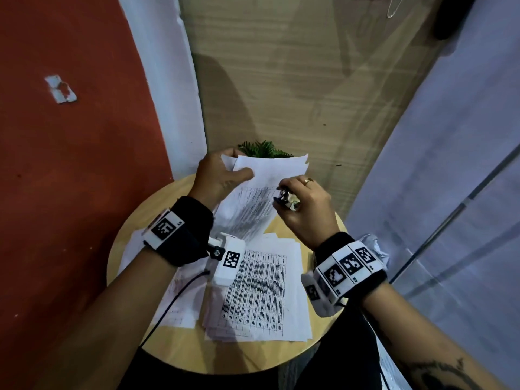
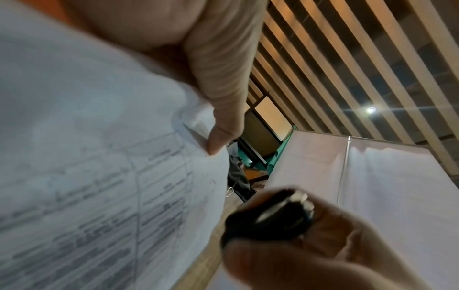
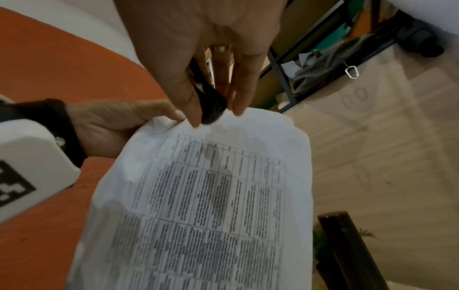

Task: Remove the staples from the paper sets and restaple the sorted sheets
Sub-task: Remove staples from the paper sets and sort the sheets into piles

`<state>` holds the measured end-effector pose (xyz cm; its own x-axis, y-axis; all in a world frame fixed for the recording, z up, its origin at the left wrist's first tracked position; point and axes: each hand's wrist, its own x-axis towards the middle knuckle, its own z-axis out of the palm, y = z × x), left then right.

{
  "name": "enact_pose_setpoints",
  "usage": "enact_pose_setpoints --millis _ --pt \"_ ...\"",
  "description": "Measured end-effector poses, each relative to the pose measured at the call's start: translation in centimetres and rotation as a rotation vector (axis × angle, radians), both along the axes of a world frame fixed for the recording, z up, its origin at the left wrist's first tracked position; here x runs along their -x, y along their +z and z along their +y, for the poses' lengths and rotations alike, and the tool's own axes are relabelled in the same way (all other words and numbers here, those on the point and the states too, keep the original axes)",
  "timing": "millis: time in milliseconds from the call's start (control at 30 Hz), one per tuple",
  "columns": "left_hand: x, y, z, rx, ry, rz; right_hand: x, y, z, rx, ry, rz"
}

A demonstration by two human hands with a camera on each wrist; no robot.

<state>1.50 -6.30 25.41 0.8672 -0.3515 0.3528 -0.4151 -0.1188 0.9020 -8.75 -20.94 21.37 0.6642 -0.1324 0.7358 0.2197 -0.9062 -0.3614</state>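
Note:
My left hand [image 1: 222,171] pinches the top left corner of a printed paper set [image 1: 253,198] and holds it up above the round table, thumb [image 2: 223,117] on the front sheet. The set [image 3: 206,206] carries a table of dark text. My right hand [image 1: 298,204] grips a small black and metal staple remover [image 1: 284,198] and holds it at the set's upper right edge. In the right wrist view the staple remover [image 3: 211,109] hangs just above the paper's top edge, near the left hand [image 3: 119,121]. No staple is visible to me.
More printed sheets [image 1: 261,288] lie spread on the round wooden table [image 1: 323,330]. A small green plant [image 1: 261,149] stands behind the held set. A crumpled white thing [image 1: 374,246] sits at the table's right edge. Red wall on the left, pale panels on the right.

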Motion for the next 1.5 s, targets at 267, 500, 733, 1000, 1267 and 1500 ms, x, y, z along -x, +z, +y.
enact_pose_setpoints --millis 267,500,733,1000,1267,1500 --pt "-0.1 0.0 0.5 -0.008 -0.085 0.008 0.0 -1.2 -1.0 -0.024 0.015 0.210" --pt "-0.3 -0.1 0.9 0.020 -0.161 0.014 0.1 0.5 -1.6 -0.093 0.066 0.188" --pt "-0.7 0.0 1.4 0.030 -0.307 0.058 0.4 4.0 -2.1 -0.208 0.207 0.331" --pt "-1.7 -0.4 3.0 0.098 -0.203 0.002 0.8 5.5 -2.7 -0.158 0.171 0.435" --pt "1.6 2.2 1.4 -0.592 -0.003 -0.713 0.4 5.9 -2.2 -0.191 0.108 0.473" --pt "1.2 2.2 0.0 -0.586 -0.121 -0.535 1.2 6.0 -2.4 -0.241 0.117 0.461"
